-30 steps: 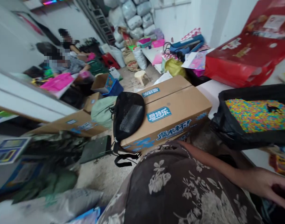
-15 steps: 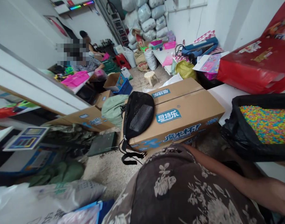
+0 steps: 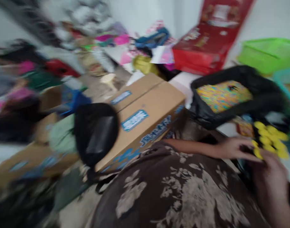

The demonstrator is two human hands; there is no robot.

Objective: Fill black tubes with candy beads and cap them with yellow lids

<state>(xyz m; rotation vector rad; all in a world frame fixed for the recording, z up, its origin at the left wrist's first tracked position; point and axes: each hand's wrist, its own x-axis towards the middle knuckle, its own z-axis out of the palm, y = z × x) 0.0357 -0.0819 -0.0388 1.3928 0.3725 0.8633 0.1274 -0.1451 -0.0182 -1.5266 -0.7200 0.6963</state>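
**Storeroom overview: white walls, cluttered floor**

You are viewing a storeroom with white walls meeting at a corner, above a rough concrete floor. Note the cream plastic stool on the floor and the pale stuffed sacks piled against the far wall. A white tabletop extends along the right side, below red printed packaging. Even indoor light covers the walls; motion blur softens all edges.

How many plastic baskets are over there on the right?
2 that I can see: a bright green basket at the upper right, and a teal basket beside it, cut off by the edge. Blur could hide more.
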